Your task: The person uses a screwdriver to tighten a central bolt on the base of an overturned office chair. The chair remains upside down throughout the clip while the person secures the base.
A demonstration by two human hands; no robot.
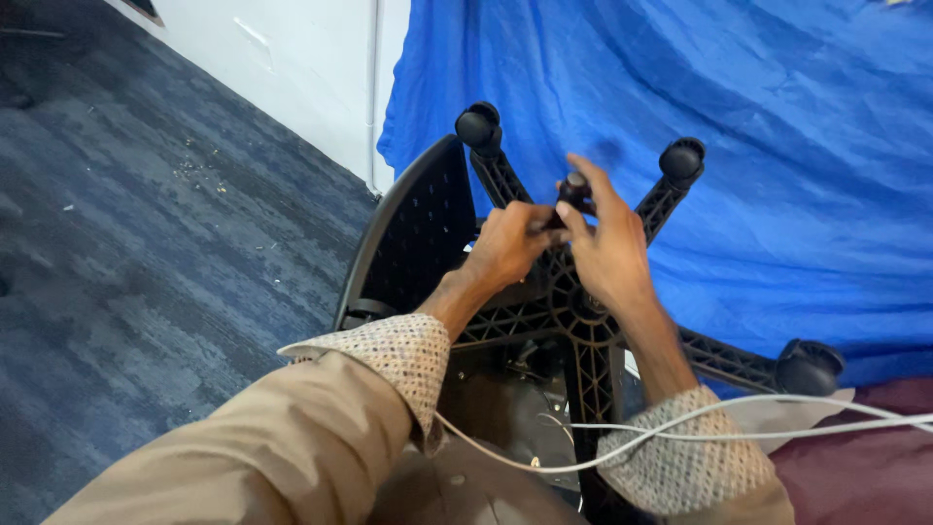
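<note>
An office chair lies overturned, its black star base (583, 311) turned up toward the camera. Both hands meet at the middle of that base, on the short dark post (573, 187) that sticks out of the hub.

The left hand (507, 248) is curled shut, its fingers folded in toward the lower part of the post; whether they actually clamp it cannot be told, since the knuckles hide the contact. The right hand (610, 248) sits just right of it, touching it, with thumb and fingertips (567, 216) pinched around the post and the top of the post showing above them. That grip is closed on the post.

Ribbed arms of the base spread out from under the hands. One runs up and left of the left hand to a castor (478, 126); another runs up and right of the right hand to a second castor (682, 160); a third castor (809, 367) sits well below and right of the right hand. Left of the left hand stands the perforated black seat shell (418, 233).

Both forearms wear tan sleeves (292, 437) with speckled cuffs. A white cable (680, 420) crosses over the right cuff. Behind the hands hangs a blue cloth (777, 146); far left of them lies grey-blue carpet (146, 243), with a white wall (292, 68) above it.
</note>
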